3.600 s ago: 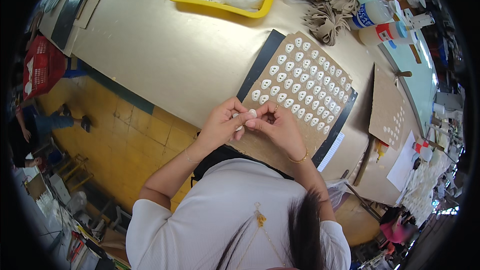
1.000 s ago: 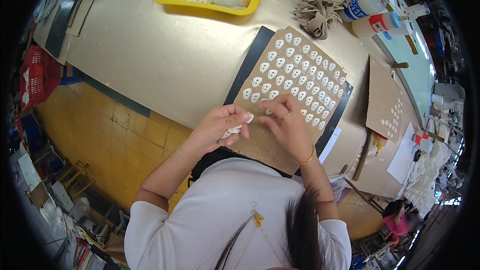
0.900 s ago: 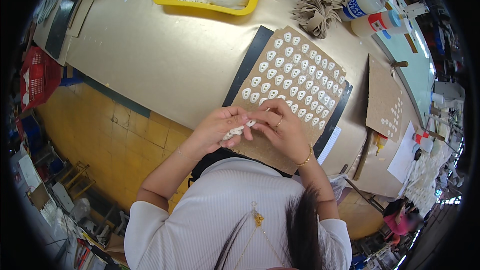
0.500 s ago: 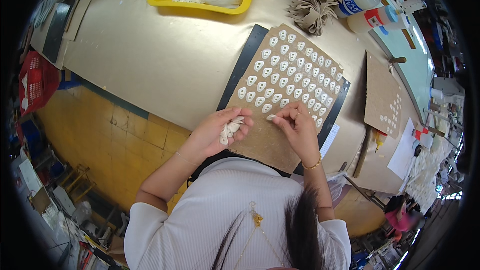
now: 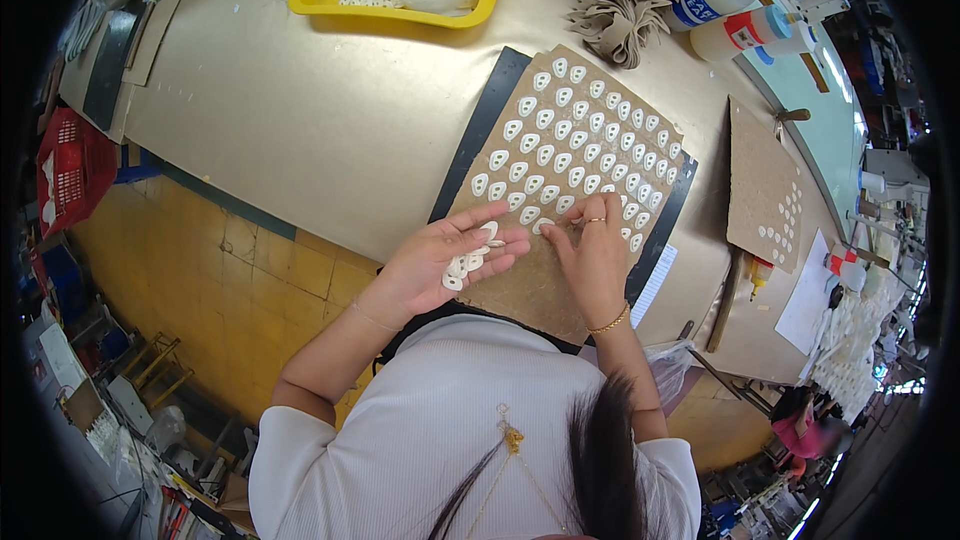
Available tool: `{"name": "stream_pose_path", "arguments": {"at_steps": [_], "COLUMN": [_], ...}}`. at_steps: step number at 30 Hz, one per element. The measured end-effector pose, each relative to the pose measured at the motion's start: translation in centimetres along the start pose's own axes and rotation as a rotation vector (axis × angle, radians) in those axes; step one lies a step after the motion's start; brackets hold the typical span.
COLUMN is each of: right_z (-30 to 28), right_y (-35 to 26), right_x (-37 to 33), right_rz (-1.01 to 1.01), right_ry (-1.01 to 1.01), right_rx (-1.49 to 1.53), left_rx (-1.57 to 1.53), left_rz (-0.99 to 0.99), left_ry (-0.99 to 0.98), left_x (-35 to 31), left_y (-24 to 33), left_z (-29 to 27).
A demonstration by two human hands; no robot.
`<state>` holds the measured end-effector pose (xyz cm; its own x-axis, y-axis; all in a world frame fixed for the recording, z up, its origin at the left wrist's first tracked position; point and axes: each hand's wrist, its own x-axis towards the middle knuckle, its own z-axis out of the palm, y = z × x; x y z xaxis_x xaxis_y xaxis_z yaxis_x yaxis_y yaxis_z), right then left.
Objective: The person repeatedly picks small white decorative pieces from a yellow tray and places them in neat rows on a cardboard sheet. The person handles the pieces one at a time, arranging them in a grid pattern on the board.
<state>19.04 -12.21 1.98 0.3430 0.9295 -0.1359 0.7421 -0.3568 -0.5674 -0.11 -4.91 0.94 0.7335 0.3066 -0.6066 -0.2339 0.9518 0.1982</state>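
Rows of small white teardrop-shaped pieces with holes lie on a brown board, which rests on a darker sheet. My left hand is palm up at the board's near left, cradling a small heap of loose white pieces. Its fingers are stretched, with the thumb against one piece at the top of the heap. My right hand is over the board, thumb and index finger apart. The thumb tip touches a white piece at the near end of the rows. Its other fingers are partly hidden.
A yellow tray of loose white pieces and a plastic bag stands at the back. Bundles of beige strips and bottles are at the far right. Another brown board lies right, near a yellow-tipped small bottle.
My right hand has set a pinched white piece on the board and its fingers have parted. My left fingers have uncurled, and its thumb has slid a piece upward.
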Motion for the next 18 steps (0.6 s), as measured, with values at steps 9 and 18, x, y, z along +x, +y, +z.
{"name": "stream_pose_path", "arguments": {"at_steps": [9,18], "right_z": [-1.1,-2.1], "right_y": [-1.5,1.2], "right_x": [0.9,-0.2], "right_rz": [-0.285,-0.017], "right_ry": [-0.252,-0.422], "right_rx": [0.430,0.445], "left_rx": [0.159,0.168], "left_rz": [-0.009,-0.029], "left_ry": [-0.158,-0.090], "left_x": [0.1,-0.2], "left_y": [-0.5,-0.7], "left_z": [-1.0,-0.4]}}
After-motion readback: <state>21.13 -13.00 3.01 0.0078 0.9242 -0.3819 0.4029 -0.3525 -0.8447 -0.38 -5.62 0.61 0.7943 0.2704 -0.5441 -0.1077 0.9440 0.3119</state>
